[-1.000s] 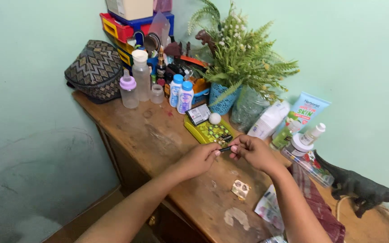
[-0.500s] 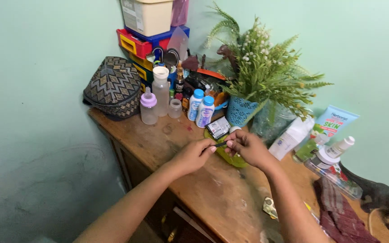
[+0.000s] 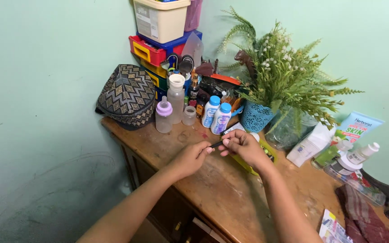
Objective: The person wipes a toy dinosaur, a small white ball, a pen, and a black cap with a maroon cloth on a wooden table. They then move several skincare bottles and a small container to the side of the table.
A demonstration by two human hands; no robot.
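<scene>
Both my hands meet over the middle of a worn wooden table (image 3: 221, 193). My left hand (image 3: 190, 157) and my right hand (image 3: 241, 146) each pinch one end of a small thin black stick (image 3: 216, 144) held between them. Just behind my right hand lies a yellow tray (image 3: 248, 164), mostly hidden by the hand. Two small white bottles with blue caps (image 3: 216, 117) stand a little beyond the stick.
A patterned pouch (image 3: 127, 96), baby bottles (image 3: 169, 105), stacked coloured plastic drawers (image 3: 158, 49) with a cream tub on top and a green plant in a blue pot (image 3: 284, 85) crowd the back. Tubes and bottles (image 3: 338, 148), a red cloth (image 3: 365, 216) lie right.
The view has shifted so the table things sit further right and lower. My hands keep pinching the black stick and have come nearer the blue-capped bottles.
</scene>
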